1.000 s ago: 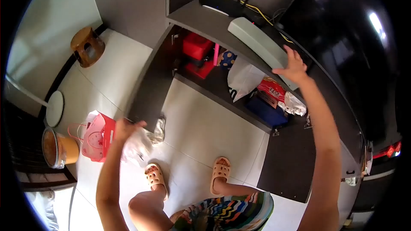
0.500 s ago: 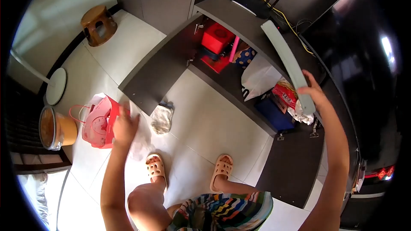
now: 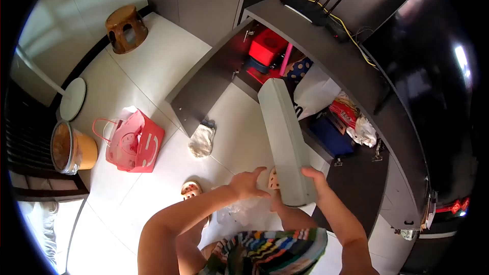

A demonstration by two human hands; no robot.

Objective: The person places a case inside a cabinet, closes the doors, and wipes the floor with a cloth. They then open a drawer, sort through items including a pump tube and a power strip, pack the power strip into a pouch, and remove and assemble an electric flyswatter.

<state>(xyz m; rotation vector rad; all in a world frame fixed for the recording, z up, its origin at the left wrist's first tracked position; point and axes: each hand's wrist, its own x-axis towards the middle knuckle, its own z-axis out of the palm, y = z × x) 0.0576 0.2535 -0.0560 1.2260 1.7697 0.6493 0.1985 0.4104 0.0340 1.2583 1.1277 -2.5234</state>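
A long pale grey-green box (image 3: pixel 286 142) is tilted in front of the open cabinet. My right hand (image 3: pixel 318 183) grips its lower right edge near the bottom end. To the left of that end is my left hand (image 3: pixel 249 183), thumb and fingers apart, not touching the box. A crumpled clear plastic bag (image 3: pixel 244 213) hangs below my left hand; whether the hand holds it is unclear. Inside the cabinet (image 3: pixel 305 25) are a red box (image 3: pixel 267 47), a white bag (image 3: pixel 316 91), a red packet (image 3: pixel 344 112) and a dark blue box (image 3: pixel 331 135).
A red gift bag (image 3: pixel 135 142), a sock (image 3: pixel 202 140), a yellow bin (image 3: pixel 84 150) and a brown stool (image 3: pixel 126 29) are on the floor. Two cabinet doors (image 3: pixel 211 76) hang open. On the cabinet top stands a router (image 3: pixel 305 9), beside a television (image 3: pixel 433 71).
The long box has left the cabinet top in my right hand and come down toward my body. My left hand has moved right, from beside the red gift bag to near the box.
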